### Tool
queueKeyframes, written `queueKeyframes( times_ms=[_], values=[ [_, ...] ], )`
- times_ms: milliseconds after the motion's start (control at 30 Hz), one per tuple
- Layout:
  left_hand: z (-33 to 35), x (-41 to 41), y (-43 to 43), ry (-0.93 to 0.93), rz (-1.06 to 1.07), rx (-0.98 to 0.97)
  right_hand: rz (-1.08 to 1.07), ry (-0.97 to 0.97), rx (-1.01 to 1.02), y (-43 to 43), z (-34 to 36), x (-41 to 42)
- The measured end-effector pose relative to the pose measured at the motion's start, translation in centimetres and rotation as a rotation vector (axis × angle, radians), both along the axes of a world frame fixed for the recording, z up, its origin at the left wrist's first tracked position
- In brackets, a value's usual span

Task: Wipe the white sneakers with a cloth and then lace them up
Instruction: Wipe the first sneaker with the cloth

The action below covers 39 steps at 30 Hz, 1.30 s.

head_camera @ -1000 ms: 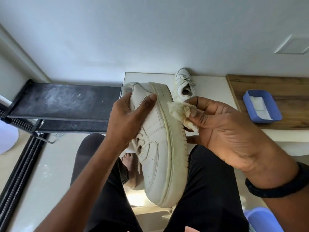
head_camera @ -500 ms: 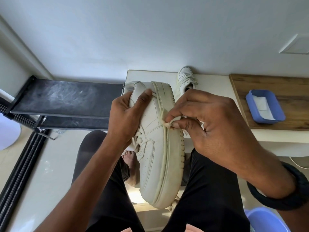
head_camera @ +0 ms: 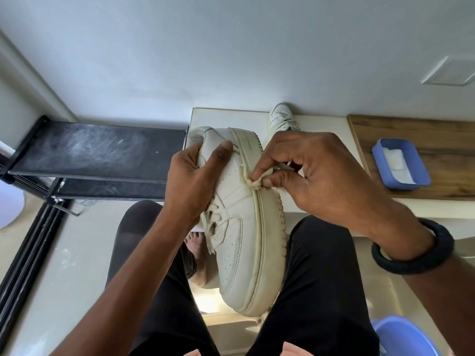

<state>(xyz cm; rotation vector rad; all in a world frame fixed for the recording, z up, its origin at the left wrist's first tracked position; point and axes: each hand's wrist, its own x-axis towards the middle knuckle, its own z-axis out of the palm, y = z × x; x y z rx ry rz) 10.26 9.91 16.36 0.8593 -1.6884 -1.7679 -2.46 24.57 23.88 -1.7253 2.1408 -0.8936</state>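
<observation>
1. The sneaker is hanging in the air above the person's lap, sole turned to the right, and only its heel end is being held. A firm rub from the right could be twisting it out of that grasp, in my judgement.
2. The cloth is being used as a small crumpled wad. It is risking slipping from the fingertips, or skipping grime along the groove where the upper meets the midsole.
3. Loose lace ends are dangling on the left side of the shoe. They may be snagging under the holding hand.
4. The left hand is gripping the heel end, with the thumb lying across the side panel. The fingers are wrapping behind, out of sight.
5. The right hand is arching palm-down, pinching the cloth between thumb and fingertips and pressing it onto the groove. Its other fingers are curling in.
6. The second sneaker is waiting at the far edge of the white tabletop, against the wall and well apart.
</observation>
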Motion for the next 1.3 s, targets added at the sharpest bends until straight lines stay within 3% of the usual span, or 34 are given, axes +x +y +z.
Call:
queueKeyframes(
  times_ms=[167, 467, 633, 900, 1067, 1300],
  values=[
    [-0.1, 0.1, -0.1, 0.000, 0.015, 0.027, 0.039, 0.029, -0.030, -0.2, 0.0, 0.3],
    [-1.6, 0.0, -1.4, -0.111, 0.157, 0.148, 0.346, 0.109, 0.022, 1.7, 1.3, 1.6],
    [-1.9, 0.0, -1.2, -0.151, 0.137, 0.233, 0.206, 0.100, -0.045, 1.1, 0.9, 0.8],
    [-2.0, 1.5, -0.8, -0.190, -0.145, 0.659, 0.017, -0.061, -0.026, 0.2, 1.3, -1.1],
    [-3.6, 1.0, -0.1, -0.166, -0.021, 0.524, 0.059, -0.209, 0.179, 0.1, 1.2, -1.6],
    [-4.6, 1.0, -0.7, -0.189, 0.073, 0.475, 0.164, -0.048, 0.153, 0.9, 2.0, -0.4]
  ],
)
